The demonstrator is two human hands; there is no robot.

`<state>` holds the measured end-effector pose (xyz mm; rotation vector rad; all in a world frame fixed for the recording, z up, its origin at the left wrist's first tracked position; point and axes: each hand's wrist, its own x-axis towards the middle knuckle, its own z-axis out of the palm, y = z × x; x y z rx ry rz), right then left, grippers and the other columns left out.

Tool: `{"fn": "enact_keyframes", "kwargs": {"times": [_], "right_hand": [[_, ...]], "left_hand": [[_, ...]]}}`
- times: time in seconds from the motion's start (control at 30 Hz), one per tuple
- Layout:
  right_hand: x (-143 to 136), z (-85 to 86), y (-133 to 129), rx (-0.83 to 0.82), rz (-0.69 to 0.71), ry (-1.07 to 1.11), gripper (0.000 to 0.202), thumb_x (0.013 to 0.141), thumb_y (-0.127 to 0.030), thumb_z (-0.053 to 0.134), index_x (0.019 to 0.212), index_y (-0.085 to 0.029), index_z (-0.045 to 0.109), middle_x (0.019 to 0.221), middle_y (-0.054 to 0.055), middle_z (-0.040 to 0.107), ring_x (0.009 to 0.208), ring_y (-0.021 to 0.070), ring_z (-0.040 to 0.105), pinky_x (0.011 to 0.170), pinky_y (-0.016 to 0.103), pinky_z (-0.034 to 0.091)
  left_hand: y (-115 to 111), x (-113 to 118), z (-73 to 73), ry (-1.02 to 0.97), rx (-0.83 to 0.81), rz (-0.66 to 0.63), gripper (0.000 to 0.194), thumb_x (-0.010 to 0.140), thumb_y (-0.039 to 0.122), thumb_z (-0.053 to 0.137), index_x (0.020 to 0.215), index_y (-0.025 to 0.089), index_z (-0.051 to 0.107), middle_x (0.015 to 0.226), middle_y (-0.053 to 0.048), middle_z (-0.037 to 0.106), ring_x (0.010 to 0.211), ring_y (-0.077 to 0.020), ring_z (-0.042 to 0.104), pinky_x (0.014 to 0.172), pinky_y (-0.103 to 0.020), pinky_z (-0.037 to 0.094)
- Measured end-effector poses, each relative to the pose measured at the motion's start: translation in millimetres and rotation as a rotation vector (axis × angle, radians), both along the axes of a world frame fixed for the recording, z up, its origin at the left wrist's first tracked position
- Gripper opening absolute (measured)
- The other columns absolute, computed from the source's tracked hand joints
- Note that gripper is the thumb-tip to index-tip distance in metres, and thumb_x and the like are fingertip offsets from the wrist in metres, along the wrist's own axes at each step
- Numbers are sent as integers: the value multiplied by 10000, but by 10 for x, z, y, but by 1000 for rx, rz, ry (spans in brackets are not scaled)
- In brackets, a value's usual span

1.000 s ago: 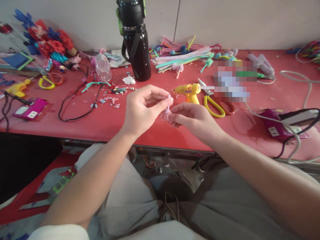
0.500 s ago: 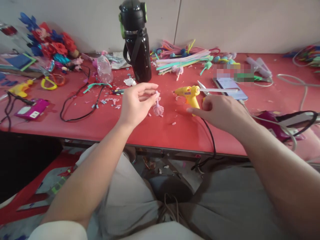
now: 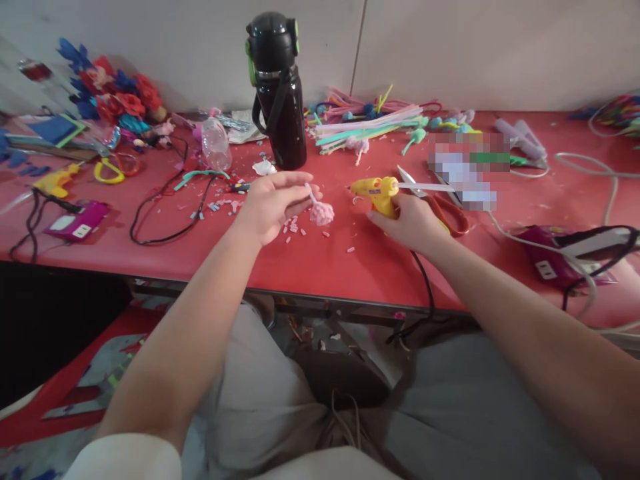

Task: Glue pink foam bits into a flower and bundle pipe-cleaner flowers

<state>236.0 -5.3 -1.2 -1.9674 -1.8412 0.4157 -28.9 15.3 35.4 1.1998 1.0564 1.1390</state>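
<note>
pink tuft (image 3: pixel 321 213) pinched in left hand (image 3: pixel 265 208), right hand (image 3: pixel 416 219) at yellow glue gun (image 3: pixel 381 190), grip unclear

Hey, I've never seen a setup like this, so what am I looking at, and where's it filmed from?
There's no machine here: someone works bare-handed, wearing a head camera that looks forward and down. Their left hand pinches a fluffy pink piece by its thin stem. Their right hand is at the handle of a yellow glue gun; how firmly it grips is hard to tell. On the red table also lie scissors and pipe cleaners, and a black bottle stands upright.
</note>
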Motion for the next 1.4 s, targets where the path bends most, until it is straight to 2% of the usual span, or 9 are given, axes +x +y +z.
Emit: {"fn": "enact_keyframes", "kwargs": {"times": [0.17, 0.33, 0.5, 0.6, 0.73, 0.83, 1.07, 1.3, 1.4], "right_hand": [[-103, -128, -61, 23, -23, -9, 279, 901, -455, 679, 815, -236, 529, 815, 98, 660, 724, 261, 611, 617, 359, 358], [-184, -147, -95, 9, -55, -38, 270, 930, -473, 616, 832, -239, 522, 882, 128, 681, 833, 309, 644, 628, 359, 351], [-178, -151, -105, 68, -55, 45, 369, 915, -552, 603, 763, -253, 450, 774, 76, 632, 721, 242, 576, 601, 338, 311], [-145, -155, -104, 115, 11, 152, 331, 871, -486, 634, 724, -250, 455, 691, 26, 565, 642, 193, 503, 597, 337, 314], [-115, -86, -146, 73, 64, 318, 166, 765, -331, 670, 730, -231, 541, 643, -7, 516, 614, 176, 483, 606, 344, 360], [-114, -23, -215, -11, 67, 459, 139, 748, -333, 684, 762, -216, 610, 635, 4, 560, 608, 190, 530, 596, 347, 414], [-171, -147, -337, 1, 184, 726, 286, 820, -474, 695, 736, -201, 667, 724, 55, 691, 692, 207, 631, 642, 335, 495], [-236, -226, -396, -8, 200, 736, 340, 829, -514, 711, 700, -212, 625, 646, 16, 609, 626, 169, 547, 587, 309, 439], [-230, -237, -393, 1, 227, 739, 355, 838, -552, 715, 748, -217, 642, 638, 2, 582, 617, 170, 523, 578, 314, 426]], "left_hand": [[120, 15, 15, -185, -269, -39, 214, 904, 12, 651, 844, 156, 798, 945, -66, 828, 877, -109, 798, 925, -180, 636], [141, 51, -9, -189, -324, -59, 193, 885, 30, 669, 827, 153, 806, 983, -83, 834, 901, -131, 806, 897, -176, 645], [100, 13, -35, -168, -200, -145, 183, 843, 52, 699, 907, 178, 814, 1043, -86, 836, 1008, -181, 808, 892, -242, 664], [62, 26, -20, -134, -70, -179, 178, 808, 73, 738, 923, 187, 812, 1012, -74, 838, 967, -189, 812, 906, -293, 665], [54, 62, -15, 18, 177, -140, 158, 787, 107, 764, 922, 181, 799, 954, -70, 835, 915, -204, 810, 899, -355, 663], [81, 56, -39, 147, 290, -77, 142, 786, 136, 785, 922, 176, 794, 953, -86, 833, 927, -220, 809, 894, -360, 658], [152, 5, -97, 219, 348, -46, 157, 816, 82, 725, 937, 169, 775, 980, -89, 832, 967, -208, 809, 954, -352, 644], [143, 42, -109, 240, 323, -62, 161, 833, 68, 721, 953, 163, 771, 1002, -93, 829, 980, -211, 808, 971, -360, 641], [125, 54, -102, 236, 314, -60, 147, 821, 89, 758, 947, 163, 773, 1004, -98, 827, 984, -224, 807, 986, -381, 638]]}}
